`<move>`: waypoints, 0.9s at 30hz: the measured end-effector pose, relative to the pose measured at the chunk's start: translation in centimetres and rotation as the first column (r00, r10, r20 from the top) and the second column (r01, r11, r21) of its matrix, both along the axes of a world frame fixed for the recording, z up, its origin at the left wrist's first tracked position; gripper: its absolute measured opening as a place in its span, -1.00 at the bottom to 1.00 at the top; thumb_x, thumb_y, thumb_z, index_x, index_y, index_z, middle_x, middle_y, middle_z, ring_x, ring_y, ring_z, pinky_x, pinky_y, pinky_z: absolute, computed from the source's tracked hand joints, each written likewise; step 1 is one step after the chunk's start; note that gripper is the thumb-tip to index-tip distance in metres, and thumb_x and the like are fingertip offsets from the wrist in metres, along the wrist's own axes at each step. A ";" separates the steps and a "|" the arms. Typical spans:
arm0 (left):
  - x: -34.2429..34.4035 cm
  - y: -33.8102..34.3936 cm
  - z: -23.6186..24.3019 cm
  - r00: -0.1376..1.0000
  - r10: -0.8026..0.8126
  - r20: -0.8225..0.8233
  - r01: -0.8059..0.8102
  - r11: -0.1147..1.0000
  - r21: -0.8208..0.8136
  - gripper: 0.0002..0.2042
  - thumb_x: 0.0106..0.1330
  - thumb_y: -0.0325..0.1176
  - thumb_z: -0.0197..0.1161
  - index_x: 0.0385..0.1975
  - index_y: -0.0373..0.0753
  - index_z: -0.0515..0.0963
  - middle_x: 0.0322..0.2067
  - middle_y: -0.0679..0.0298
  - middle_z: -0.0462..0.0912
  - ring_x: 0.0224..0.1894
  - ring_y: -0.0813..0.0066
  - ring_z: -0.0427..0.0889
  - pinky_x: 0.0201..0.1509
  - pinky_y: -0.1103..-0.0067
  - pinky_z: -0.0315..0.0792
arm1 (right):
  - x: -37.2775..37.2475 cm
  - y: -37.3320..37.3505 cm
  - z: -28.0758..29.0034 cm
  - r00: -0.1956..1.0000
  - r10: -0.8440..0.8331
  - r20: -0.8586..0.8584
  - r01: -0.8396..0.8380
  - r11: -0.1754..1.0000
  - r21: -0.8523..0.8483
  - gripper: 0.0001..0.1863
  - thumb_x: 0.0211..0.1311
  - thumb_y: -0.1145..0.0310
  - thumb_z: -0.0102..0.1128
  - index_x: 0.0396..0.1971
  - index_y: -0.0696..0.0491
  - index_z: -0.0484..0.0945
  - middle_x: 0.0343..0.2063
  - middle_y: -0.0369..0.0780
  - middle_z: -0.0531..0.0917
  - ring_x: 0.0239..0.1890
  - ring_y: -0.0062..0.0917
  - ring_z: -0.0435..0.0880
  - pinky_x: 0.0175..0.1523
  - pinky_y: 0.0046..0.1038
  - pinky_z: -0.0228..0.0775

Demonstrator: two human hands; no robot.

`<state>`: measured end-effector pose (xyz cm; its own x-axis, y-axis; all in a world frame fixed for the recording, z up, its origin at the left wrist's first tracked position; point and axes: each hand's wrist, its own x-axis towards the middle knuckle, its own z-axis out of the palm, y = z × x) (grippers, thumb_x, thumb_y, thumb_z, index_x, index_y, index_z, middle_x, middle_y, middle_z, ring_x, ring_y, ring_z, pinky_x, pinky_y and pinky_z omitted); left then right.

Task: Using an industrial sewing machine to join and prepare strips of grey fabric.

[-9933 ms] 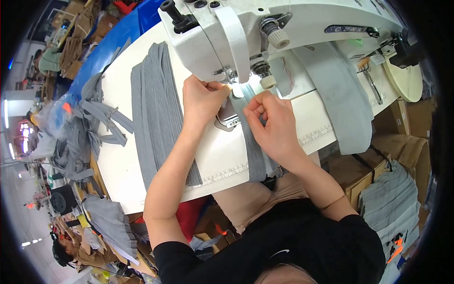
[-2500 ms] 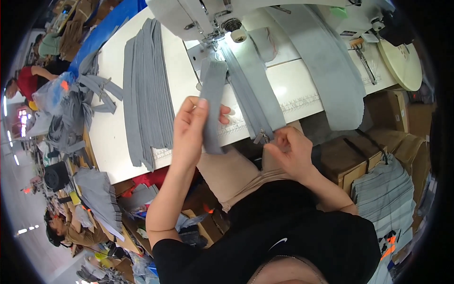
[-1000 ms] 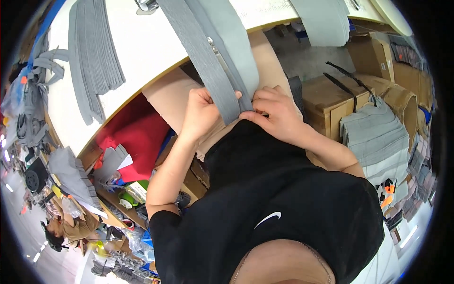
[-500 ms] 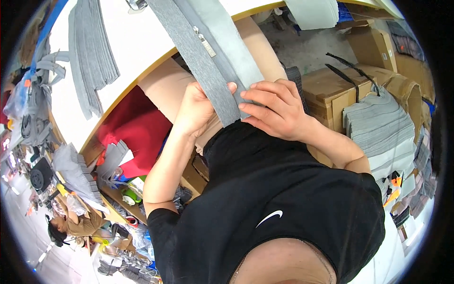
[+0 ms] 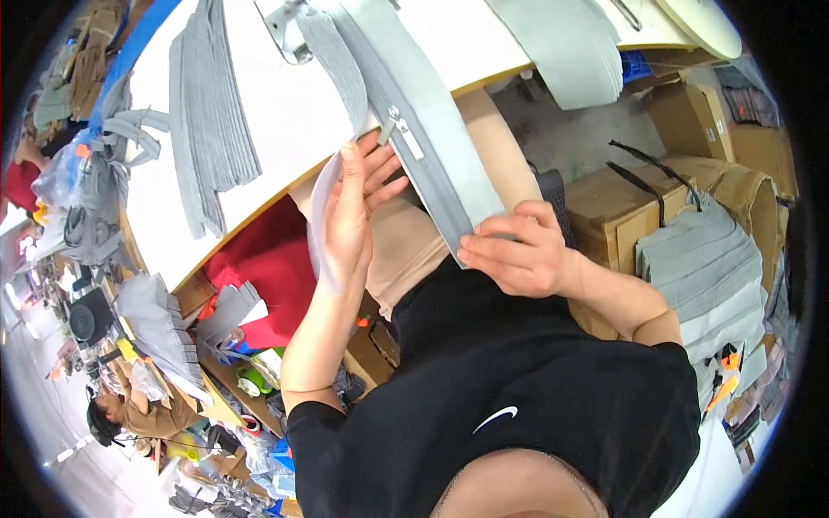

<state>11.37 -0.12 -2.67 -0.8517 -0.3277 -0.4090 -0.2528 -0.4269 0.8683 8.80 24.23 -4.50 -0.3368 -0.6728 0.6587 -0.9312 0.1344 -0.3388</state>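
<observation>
A long grey zipper with a light-grey fabric panel along its right side runs from the table top down toward my lap. Its metal slider sits midway, beside a small white tag. My right hand pinches the near end of the panel and zipper, thumb hidden. Left of the zipper, my left hand is open, with fingers apart near the slider. A grey fabric strip is turned back against this hand, its pale underside curving along the thumb side to the wrist.
A metal machine plate is at the white table's far side. Stacked grey strips lie left; light-grey panels overhang the edge at right. Cardboard boxes with a fabric stack stand right. Another person works far left.
My left hand has let go of the near end and opened, folding the grey strip leftward off the zipper. My right hand keeps its pinch, slightly lower. The view has shifted.
</observation>
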 end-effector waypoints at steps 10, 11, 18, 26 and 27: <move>-0.4 1.3 -0.3 0.899 -0.365 -0.240 -0.062 0.437 -0.897 -0.81 0.43 -0.52 0.29 -0.02 -0.32 0.68 -0.17 0.27 0.68 -0.14 0.59 0.66 0.03 0.66 0.50 | -0.3 -0.3 -0.3 0.998 0.038 0.056 -0.040 0.999 0.024 -0.85 -0.07 0.39 0.43 -0.42 0.01 0.75 -0.26 -0.39 0.74 -0.18 -0.55 0.68 -0.01 -0.37 0.32; -0.4 0.9 -1.1 0.958 -0.149 -0.246 -0.031 0.797 -0.603 -0.82 0.43 -0.54 0.27 -0.02 -0.35 0.65 -0.18 0.27 0.70 -0.13 0.61 0.66 0.02 0.67 0.51 | -0.5 -0.2 -0.3 0.994 0.074 0.077 -0.077 0.996 0.040 -0.86 -0.09 0.40 0.43 -0.44 0.02 0.73 -0.27 -0.39 0.73 -0.17 -0.54 0.68 -0.02 -0.37 0.32; -0.7 0.4 -1.8 0.999 -0.043 -0.020 0.042 0.999 -0.034 -0.82 0.42 -0.61 0.23 -0.04 -0.43 0.63 -0.23 0.23 0.79 -0.30 0.66 0.71 -0.19 0.68 0.58 | -0.8 -0.5 0.8 0.995 0.100 0.023 -0.101 0.995 0.010 -0.89 -0.09 0.40 0.38 -0.47 0.00 0.68 -0.29 -0.37 0.71 -0.14 -0.51 0.68 -0.01 -0.38 0.34; -1.0 -0.7 -2.0 0.993 -0.116 -0.015 0.117 0.989 0.093 -0.83 0.42 -0.60 0.24 -0.06 -0.45 0.67 -0.27 0.23 0.80 -0.32 0.66 0.71 -0.19 0.70 0.58 | -1.2 -1.2 0.6 0.990 0.139 0.011 -0.139 0.990 0.040 -0.88 -0.05 0.37 0.38 -0.45 0.01 0.68 -0.24 -0.36 0.71 -0.13 -0.53 0.68 -0.01 -0.42 0.38; -1.1 -0.7 -1.8 0.992 -0.127 0.016 0.127 0.992 -0.002 -0.83 0.43 -0.59 0.22 -0.06 -0.45 0.66 -0.32 0.27 0.78 -0.37 0.68 0.67 -0.26 0.71 0.54 | -1.2 -1.3 0.3 0.990 0.141 0.007 -0.141 0.989 0.039 -0.88 -0.05 0.37 0.38 -0.45 0.01 0.68 -0.24 -0.36 0.71 -0.13 -0.53 0.68 -0.01 -0.42 0.38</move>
<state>10.30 -0.77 -4.51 -0.8798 -0.2190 -0.4219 -0.3184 -0.3875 0.8651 7.61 22.95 -4.22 -0.2390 -0.7392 0.6296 -0.9405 0.0148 -0.3395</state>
